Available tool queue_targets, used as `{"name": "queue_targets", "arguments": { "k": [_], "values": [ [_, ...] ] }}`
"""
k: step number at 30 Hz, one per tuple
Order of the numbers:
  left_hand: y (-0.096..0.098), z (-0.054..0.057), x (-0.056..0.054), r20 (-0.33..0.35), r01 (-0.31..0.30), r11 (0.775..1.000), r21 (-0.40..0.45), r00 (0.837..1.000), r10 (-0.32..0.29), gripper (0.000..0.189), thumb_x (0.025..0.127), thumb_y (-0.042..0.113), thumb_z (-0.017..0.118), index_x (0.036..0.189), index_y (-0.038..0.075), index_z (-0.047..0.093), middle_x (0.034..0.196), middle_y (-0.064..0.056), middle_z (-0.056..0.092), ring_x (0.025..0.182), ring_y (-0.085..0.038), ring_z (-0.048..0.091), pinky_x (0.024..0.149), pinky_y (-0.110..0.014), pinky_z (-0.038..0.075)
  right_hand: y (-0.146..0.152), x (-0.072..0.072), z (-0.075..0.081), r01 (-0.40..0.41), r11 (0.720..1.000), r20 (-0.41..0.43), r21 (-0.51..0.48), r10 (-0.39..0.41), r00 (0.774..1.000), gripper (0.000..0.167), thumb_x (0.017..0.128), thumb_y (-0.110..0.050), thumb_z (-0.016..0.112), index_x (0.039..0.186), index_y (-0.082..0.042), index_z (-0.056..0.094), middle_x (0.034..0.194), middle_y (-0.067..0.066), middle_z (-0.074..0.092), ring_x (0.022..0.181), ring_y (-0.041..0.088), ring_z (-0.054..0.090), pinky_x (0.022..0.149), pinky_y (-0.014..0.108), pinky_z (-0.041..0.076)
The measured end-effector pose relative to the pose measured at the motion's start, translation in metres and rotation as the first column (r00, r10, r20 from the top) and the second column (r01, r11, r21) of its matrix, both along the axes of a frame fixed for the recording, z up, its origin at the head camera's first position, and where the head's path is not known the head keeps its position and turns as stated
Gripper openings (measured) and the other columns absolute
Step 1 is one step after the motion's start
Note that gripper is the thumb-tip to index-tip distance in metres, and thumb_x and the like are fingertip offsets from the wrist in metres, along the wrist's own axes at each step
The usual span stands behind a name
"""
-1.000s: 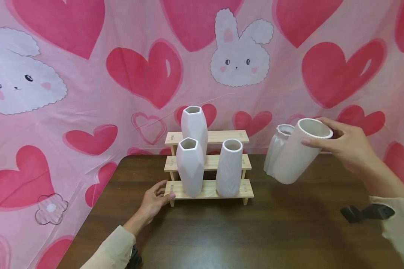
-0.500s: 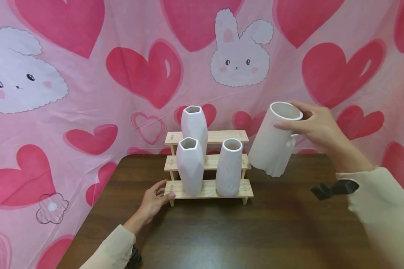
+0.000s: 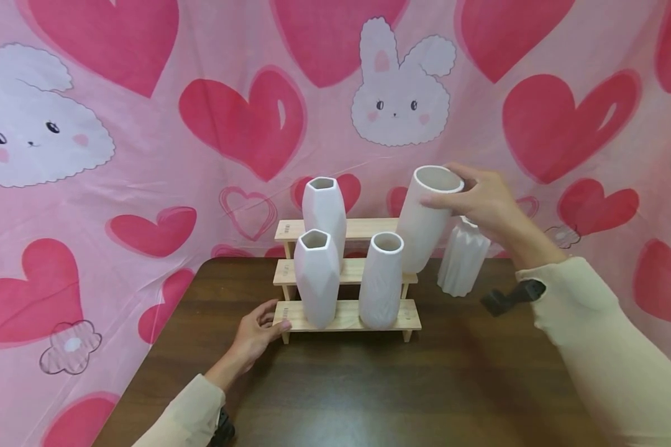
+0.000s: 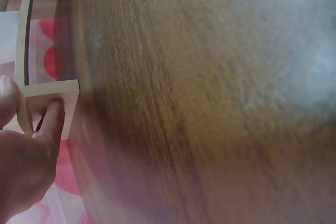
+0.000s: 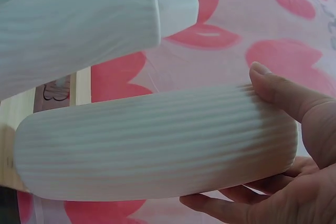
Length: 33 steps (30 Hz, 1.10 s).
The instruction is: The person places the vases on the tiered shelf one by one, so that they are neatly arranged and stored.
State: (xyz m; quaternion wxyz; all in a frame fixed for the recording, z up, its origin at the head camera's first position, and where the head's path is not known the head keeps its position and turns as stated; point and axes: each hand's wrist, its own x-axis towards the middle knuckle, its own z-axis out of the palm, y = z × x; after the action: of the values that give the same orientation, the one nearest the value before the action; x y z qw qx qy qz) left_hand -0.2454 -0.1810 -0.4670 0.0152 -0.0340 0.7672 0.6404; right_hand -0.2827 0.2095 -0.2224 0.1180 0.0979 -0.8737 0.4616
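Observation:
My right hand [image 3: 483, 198] grips a white ribbed vase [image 3: 422, 226] near its rim, thumb on one side and fingers on the other. The vase tilts, its base at the right end of the middle step of a three-step wooden stand [image 3: 346, 315]; contact there is unclear. My left hand [image 3: 253, 335] holds the stand's bottom step at its left end, thumb on top, fingers underneath. On that step stand a faceted white vase [image 3: 316, 279] and a slim textured white vase [image 3: 381, 282]. Behind them rises a taller faceted vase [image 3: 323, 208], its base hidden.
A pleated white vase [image 3: 463, 259] stands on the brown wooden table [image 3: 335, 385], right of the stand and partly behind my right hand. A pink cloth [image 3: 335, 118] with hearts and rabbits hangs close behind the table.
My right hand has carried the ribbed vase leftward, from in front of the pleated vase to the stand's middle step. The pleated vase shows more fully. My left hand stays put.

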Motion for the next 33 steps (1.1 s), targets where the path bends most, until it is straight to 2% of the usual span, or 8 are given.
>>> {"name": "queue_targets", "arguments": {
  "k": [4,13,21,27,33],
  "values": [
    [-0.001,-0.002,0.0,0.002,-0.002,1.0,-0.001,1.0,0.002,0.066,0.086,0.009,0.071,0.143,0.002,0.041,0.119,-0.021,0.061,0.102,-0.023,0.064,0.08,-0.028,0.056,-0.009,-0.006,-0.003,-0.056,0.998,-0.002,-0.039,0.056,0.998,0.056,0.073,-0.038,0.084,0.122,-0.019,0.064,0.102,0.001,0.066,0.088,0.016,0.059,0.074,0.029,0.055],
    [-0.002,-0.002,0.001,0.001,0.007,1.0,0.01,1.0,-0.007,0.066,0.086,0.008,0.071,0.144,0.002,0.04,0.12,-0.022,0.06,0.102,-0.023,0.063,0.081,-0.03,0.056,-0.027,-0.015,-0.007,-0.096,0.994,-0.001,-0.059,0.096,0.995,0.057,0.073,-0.032,0.085,0.124,-0.017,0.064,0.103,0.006,0.065,0.085,0.017,0.06,0.069,0.031,0.056],
    [-0.001,-0.001,0.0,-0.004,0.009,1.0,0.005,1.0,-0.009,0.065,0.086,0.007,0.07,0.144,0.002,0.04,0.119,-0.022,0.06,0.106,-0.025,0.062,0.079,-0.027,0.055,-0.039,-0.023,-0.013,-0.115,0.993,0.02,-0.015,0.116,0.993,0.058,0.072,-0.036,0.086,0.123,-0.019,0.063,0.104,0.008,0.066,0.086,0.02,0.061,0.071,0.04,0.057],
    [0.0,-0.001,-0.001,-0.003,0.003,1.0,0.01,1.0,-0.003,0.065,0.086,0.007,0.071,0.143,0.001,0.04,0.118,-0.021,0.061,0.106,-0.025,0.062,0.079,-0.026,0.055,-0.046,-0.028,-0.015,-0.106,0.994,0.046,-0.013,0.106,0.993,0.059,0.071,-0.037,0.086,0.122,-0.019,0.063,0.102,0.008,0.066,0.081,0.022,0.062,0.063,0.036,0.057],
    [-0.001,-0.001,-0.002,0.0,0.003,1.0,0.028,1.0,-0.003,0.065,0.086,0.005,0.07,0.143,0.001,0.04,0.117,-0.021,0.061,0.103,-0.023,0.063,0.079,-0.026,0.055,-0.052,-0.031,-0.016,-0.102,0.995,0.067,0.002,0.102,0.993,0.06,0.069,-0.042,0.087,0.12,-0.021,0.064,0.099,0.007,0.066,0.082,0.022,0.06,0.064,0.033,0.054]
  ]
}}
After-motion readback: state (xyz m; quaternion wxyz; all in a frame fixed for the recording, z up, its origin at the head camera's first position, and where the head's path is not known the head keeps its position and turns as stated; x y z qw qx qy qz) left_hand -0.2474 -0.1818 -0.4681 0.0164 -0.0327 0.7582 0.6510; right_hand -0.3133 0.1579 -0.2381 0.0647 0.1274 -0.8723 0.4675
